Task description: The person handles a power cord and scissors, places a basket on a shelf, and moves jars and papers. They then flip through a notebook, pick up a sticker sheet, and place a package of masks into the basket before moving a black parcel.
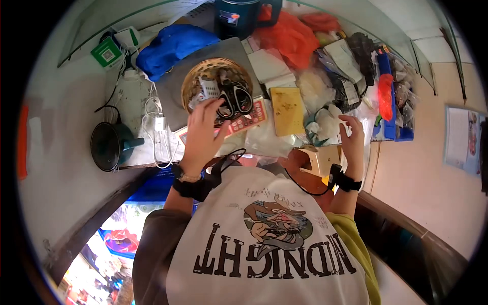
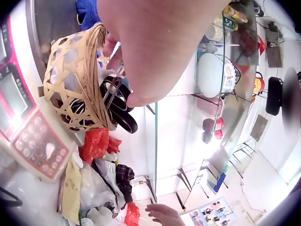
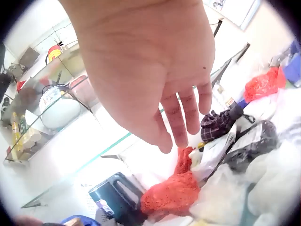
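Observation:
My left hand (image 1: 203,124) reaches over the near rim of a round woven basket (image 1: 190,84), thumb and fingers apart. Beside its fingertips are black, light-edged loops (image 1: 243,97) that look like large scissor handles. In the left wrist view, the loops (image 2: 126,120) stick out over the rim of the basket (image 2: 66,61), with the thumb close to them. The other fingertips reach inside, partly hidden. A grey perforated piece (image 1: 209,87) also lies in the basket. My right hand (image 1: 352,140) hangs empty, loosely bent, near a crumpled white plastic bag (image 1: 328,124) by the counter edge.
A calculator (image 2: 40,148) with round buttons sits by the basket. Around it are a yellow pad (image 1: 287,112), a red bag (image 1: 290,38), a dark jug (image 1: 239,20) and a blue cloth (image 1: 180,48). A dark green pot-like thing (image 1: 107,146) stands left; glass shelves rise behind.

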Demonstrator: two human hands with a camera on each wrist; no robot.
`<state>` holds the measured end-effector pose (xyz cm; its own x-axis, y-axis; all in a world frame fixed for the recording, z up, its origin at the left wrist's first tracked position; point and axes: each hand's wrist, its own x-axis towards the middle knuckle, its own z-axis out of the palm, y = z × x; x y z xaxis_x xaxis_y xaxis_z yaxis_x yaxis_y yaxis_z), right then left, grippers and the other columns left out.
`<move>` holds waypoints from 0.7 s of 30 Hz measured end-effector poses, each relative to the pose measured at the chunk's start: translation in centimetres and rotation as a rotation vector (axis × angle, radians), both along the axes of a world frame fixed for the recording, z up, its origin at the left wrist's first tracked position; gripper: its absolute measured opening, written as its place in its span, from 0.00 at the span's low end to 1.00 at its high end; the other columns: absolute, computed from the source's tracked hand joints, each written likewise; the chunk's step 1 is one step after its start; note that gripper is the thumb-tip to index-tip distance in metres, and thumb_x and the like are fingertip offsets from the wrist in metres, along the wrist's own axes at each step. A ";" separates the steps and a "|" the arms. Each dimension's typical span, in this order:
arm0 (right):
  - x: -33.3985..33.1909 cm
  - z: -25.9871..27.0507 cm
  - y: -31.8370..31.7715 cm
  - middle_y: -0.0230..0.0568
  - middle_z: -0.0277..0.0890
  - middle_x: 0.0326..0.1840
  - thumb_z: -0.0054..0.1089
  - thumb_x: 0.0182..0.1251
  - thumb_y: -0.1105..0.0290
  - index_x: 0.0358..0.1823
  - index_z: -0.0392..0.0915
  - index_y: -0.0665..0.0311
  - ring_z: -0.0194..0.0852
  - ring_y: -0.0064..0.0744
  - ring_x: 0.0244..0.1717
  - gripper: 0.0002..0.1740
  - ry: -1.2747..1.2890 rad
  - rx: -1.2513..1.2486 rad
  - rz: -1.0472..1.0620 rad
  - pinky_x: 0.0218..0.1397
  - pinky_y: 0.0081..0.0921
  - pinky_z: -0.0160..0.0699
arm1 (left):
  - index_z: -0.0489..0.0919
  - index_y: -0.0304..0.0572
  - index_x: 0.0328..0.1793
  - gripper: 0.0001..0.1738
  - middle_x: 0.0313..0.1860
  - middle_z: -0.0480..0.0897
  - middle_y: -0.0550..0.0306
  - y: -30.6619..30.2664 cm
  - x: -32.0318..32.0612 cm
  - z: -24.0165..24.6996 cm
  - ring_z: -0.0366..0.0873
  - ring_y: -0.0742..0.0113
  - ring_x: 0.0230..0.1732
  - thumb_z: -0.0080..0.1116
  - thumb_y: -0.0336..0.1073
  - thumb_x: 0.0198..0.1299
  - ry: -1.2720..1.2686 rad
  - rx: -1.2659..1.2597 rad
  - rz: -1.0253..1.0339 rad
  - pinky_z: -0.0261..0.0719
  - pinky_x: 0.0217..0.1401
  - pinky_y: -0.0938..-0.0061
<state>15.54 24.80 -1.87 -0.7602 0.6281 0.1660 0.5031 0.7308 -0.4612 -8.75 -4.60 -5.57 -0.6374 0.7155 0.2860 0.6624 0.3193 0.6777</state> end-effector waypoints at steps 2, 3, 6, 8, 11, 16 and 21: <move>2.4 -1.1 1.9 0.45 0.77 0.41 0.56 0.58 0.80 0.44 0.78 0.65 0.74 0.45 0.43 0.11 -0.004 0.035 -0.045 0.48 0.34 0.73 | 0.72 0.42 0.59 0.25 0.56 0.72 0.48 0.3 0.6 0.0 0.69 0.47 0.55 0.61 0.33 0.54 0.009 0.020 0.044 0.66 0.58 0.59; 3.6 -1.8 2.9 0.45 0.78 0.41 0.55 0.59 0.79 0.44 0.78 0.66 0.74 0.43 0.43 0.11 -0.024 -0.004 -0.069 0.47 0.33 0.73 | 0.73 0.42 0.58 0.23 0.55 0.72 0.48 0.1 0.9 -0.1 0.69 0.47 0.55 0.62 0.32 0.54 0.040 0.019 0.105 0.66 0.57 0.59; 6.3 -3.0 5.3 0.45 0.80 0.43 0.55 0.62 0.77 0.46 0.79 0.65 0.76 0.37 0.42 0.12 -0.086 -0.165 -0.068 0.46 0.30 0.74 | 0.75 0.40 0.49 0.15 0.48 0.73 0.47 -1.4 1.6 -0.6 0.70 0.47 0.50 0.59 0.27 0.54 0.051 0.049 0.344 0.68 0.54 0.62; 8.1 -3.2 7.2 0.39 0.80 0.45 0.54 0.66 0.73 0.51 0.77 0.65 0.75 0.29 0.41 0.13 -0.154 -0.216 -0.025 0.45 0.27 0.73 | 0.75 0.38 0.45 0.11 0.43 0.72 0.47 -2.9 1.7 -3.2 0.70 0.47 0.47 0.56 0.25 0.54 0.084 0.105 0.531 0.68 0.51 0.61; 10.0 -2.6 8.2 0.39 0.80 0.41 0.53 0.67 0.70 0.51 0.77 0.63 0.75 0.30 0.38 0.13 -0.200 -0.186 -0.131 0.42 0.27 0.72 | 0.73 0.36 0.41 0.08 0.39 0.73 0.46 -5.1 1.3 -6.3 0.69 0.47 0.43 0.53 0.25 0.53 -0.013 0.140 0.728 0.69 0.47 0.59; 14.6 -4.3 11.3 0.41 0.79 0.36 0.55 0.64 0.67 0.53 0.77 0.63 0.75 0.30 0.34 0.17 -0.321 -0.137 -0.112 0.37 0.28 0.72 | 0.76 0.38 0.44 0.10 0.37 0.78 0.44 -9.3 1.0 -11.7 0.76 0.49 0.40 0.54 0.33 0.57 -0.166 -0.182 0.750 0.74 0.43 0.59; 14.5 -8.1 13.5 0.43 0.78 0.34 0.59 0.61 0.64 0.56 0.74 0.66 0.74 0.28 0.28 0.22 -0.524 -0.555 -0.252 0.31 0.24 0.72 | 0.76 0.39 0.47 0.22 0.41 0.80 0.40 -10.9 3.1 -13.6 0.79 0.42 0.45 0.52 0.50 0.58 -0.319 -0.664 0.442 0.77 0.47 0.53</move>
